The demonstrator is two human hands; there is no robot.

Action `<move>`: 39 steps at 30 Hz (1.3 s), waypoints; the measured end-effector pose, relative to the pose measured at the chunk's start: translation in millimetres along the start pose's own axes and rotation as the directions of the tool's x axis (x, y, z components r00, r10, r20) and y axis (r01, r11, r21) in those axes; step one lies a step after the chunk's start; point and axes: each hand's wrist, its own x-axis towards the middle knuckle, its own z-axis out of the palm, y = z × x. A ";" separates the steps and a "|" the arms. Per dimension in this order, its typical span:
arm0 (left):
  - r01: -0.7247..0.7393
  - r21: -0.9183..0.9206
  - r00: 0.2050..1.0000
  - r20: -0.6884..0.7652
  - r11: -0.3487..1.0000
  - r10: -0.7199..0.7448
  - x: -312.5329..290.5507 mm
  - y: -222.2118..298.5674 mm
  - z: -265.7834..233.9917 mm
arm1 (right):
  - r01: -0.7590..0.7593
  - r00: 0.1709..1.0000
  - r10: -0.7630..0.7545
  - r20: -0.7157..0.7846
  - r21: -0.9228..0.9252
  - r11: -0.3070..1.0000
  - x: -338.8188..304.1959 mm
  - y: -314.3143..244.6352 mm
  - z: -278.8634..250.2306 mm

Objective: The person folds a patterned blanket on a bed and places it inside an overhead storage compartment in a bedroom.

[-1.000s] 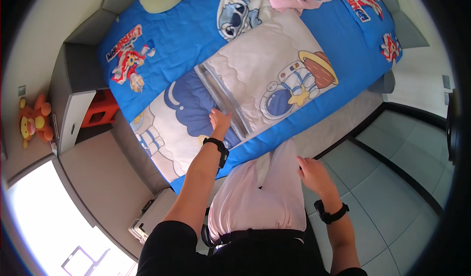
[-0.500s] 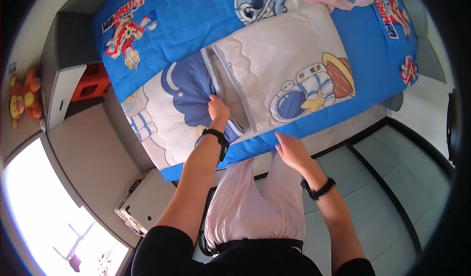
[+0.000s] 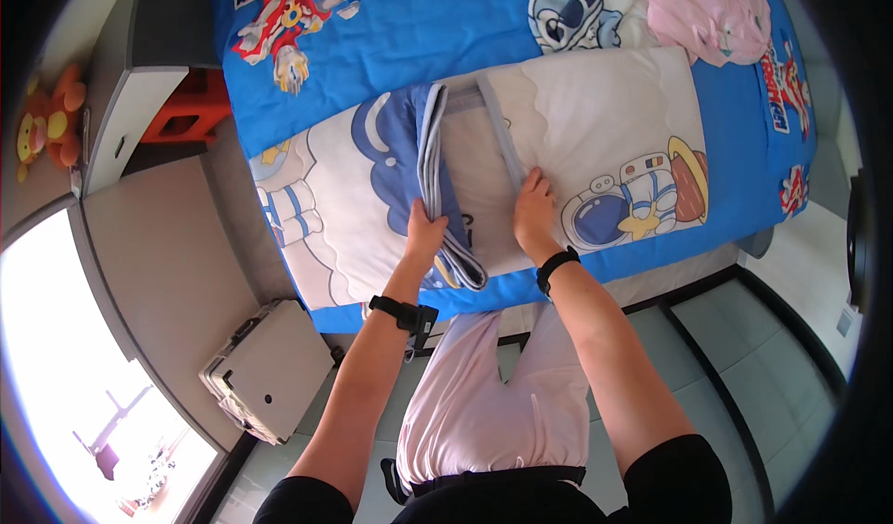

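Note:
A padded quilt (image 3: 344,189) with astronaut and cloud drawings, white and blue with grey edging, lies folded inward from both ends across the bed. My left hand (image 3: 425,234) is closed round the layered grey edge of its left fold, lifting it slightly. At the grey-edged border of the right fold (image 3: 614,105), my right hand (image 3: 535,212) has its fingers curled over the fabric. Between the two folds shows a strip of the quilt's plain greyish layer (image 3: 474,166).
Blue bedding (image 3: 400,40) with cartoon figures covers the bed. A pink cloth (image 3: 712,12) lies bunched at the far right, beside a cartoon-printed cloth (image 3: 572,7). A white suitcase (image 3: 274,370) stands at lower left. Further left are a red stool-like item (image 3: 191,110) and a plush toy (image 3: 51,119).
My right hand has moved up from beside the bed edge onto the right fold's border. The left hand has shifted its hold along the left fold, whose edge now stands more upright.

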 end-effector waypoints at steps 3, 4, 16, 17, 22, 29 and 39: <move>-0.011 -0.015 1.000 0.005 1.000 0.011 -4.5 3.9 6.5 | 0.108 0.991 -0.102 -0.086 0.060 0.992 10.7 24.5 1.0; -0.009 0.031 1.000 0.007 0.999 0.009 -4.1 4.9 6.1 | 0.110 0.993 -0.115 0.023 0.166 0.980 15.1 31.2 -10.7; 0.044 0.212 0.977 -0.213 0.976 0.002 6.1 -12.6 5.4 | -0.189 0.976 0.216 0.023 0.580 0.793 70.2 334.3 -251.4; 0.069 0.218 0.973 -0.229 0.974 -0.018 4.3 -7.6 11.5 | -0.158 0.963 0.228 -0.147 0.380 0.911 79.6 383.9 -270.6; 0.050 0.278 0.937 -0.346 0.959 0.051 -2.5 -1.3 16.6 | -0.317 0.786 0.167 -0.596 -0.156 0.936 102.4 511.4 -316.2; 0.120 0.364 0.905 -0.423 0.924 0.049 -23.6 35.4 21.4 | 0.048 0.980 -0.007 -0.200 0.199 0.979 54.7 415.8 -180.4; -0.118 0.399 0.966 -0.168 0.909 0.199 -69.6 110.2 88.7 | 0.275 0.891 -0.446 0.085 0.682 0.678 -51.2 232.4 -111.0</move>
